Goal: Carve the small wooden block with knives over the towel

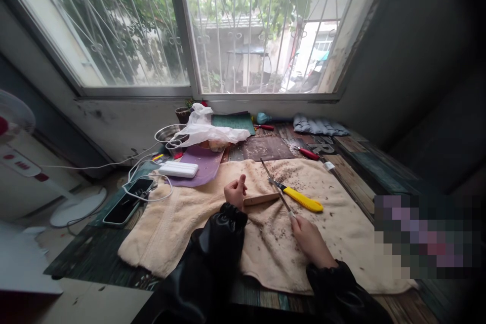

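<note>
My left hand [235, 193] is closed around one end of a narrow wooden piece [261, 199], thumb up, low over a beige towel [353, 228]. My right hand [310, 240] grips the handle of a long thin file [285, 203]. The file slants away to the upper left and crosses the far end of the wood; whether it touches the wood I cannot tell. Just beyond, a yellow utility knife [304, 199] lies on the towel, its head near the file. Brown shavings are scattered over the towel around these things.
At the left lie a phone [127, 202], a white power bank [177, 169] with a cable, and purple sheet [205, 166]. Behind are a white plastic bag [212, 129], a metal bowl [170, 133], green mat [233, 124] and red-handled tool [308, 153]. A fan [18, 159] stands left.
</note>
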{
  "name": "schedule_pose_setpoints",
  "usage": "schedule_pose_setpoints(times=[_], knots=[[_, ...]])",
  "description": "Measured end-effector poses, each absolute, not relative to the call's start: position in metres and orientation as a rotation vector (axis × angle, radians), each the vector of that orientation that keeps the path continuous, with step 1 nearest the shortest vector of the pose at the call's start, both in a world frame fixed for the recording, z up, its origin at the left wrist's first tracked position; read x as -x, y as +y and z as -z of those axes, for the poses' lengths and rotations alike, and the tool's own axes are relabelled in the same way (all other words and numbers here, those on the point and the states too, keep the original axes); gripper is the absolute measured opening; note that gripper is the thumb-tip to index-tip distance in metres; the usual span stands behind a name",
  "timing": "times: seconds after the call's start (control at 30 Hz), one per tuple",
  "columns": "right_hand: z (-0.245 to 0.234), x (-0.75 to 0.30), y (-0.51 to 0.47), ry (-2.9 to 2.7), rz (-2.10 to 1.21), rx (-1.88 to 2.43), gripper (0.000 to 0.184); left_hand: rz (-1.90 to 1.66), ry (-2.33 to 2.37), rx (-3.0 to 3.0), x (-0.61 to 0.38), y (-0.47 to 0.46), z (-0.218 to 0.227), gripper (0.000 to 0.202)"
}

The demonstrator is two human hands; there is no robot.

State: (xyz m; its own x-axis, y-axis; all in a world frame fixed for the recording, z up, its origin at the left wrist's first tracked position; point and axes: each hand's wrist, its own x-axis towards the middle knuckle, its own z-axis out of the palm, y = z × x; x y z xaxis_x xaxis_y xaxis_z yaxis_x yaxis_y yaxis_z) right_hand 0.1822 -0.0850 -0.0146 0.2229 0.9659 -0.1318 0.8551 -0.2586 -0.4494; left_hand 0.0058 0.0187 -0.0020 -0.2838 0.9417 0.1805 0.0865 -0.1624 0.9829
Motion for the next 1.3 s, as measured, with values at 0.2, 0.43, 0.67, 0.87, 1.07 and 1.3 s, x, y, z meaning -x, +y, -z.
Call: schedule_pose_setpoints(times=[0.2,0.43,0.67,0.87,1.07,1.3], knots=[[0.014,-0.18,-0.083,-1.71,-0.558,2.222,0.033,-1.181,1.309,-2.221,-0.014,0.009,0.004,0.027],[0.012,-0.179,-0.082,-1.691,-0.561,2.21,0.033,-0.793,1.315,-2.478,-0.016,0.01,0.012,0.025],[0.011,-0.181,-0.09,-1.716,-0.532,2.241,0.034,-0.777,1.311,-2.479,-0.017,0.011,0.015,0.026],[0.008,-0.178,-0.09,-1.735,-0.507,2.281,0.033,-0.718,1.296,-2.53,-0.015,0.012,0.013,0.026],[0.007,-0.179,-0.09,-1.749,-0.528,2.254,0.035,-0.69,1.393,-2.647,-0.025,0.006,0.005,0.032],[0.006,-0.179,-0.089,-1.751,-0.526,2.265,0.035,-1.171,1.256,-2.373,-0.034,0.0,-0.005,0.029]])
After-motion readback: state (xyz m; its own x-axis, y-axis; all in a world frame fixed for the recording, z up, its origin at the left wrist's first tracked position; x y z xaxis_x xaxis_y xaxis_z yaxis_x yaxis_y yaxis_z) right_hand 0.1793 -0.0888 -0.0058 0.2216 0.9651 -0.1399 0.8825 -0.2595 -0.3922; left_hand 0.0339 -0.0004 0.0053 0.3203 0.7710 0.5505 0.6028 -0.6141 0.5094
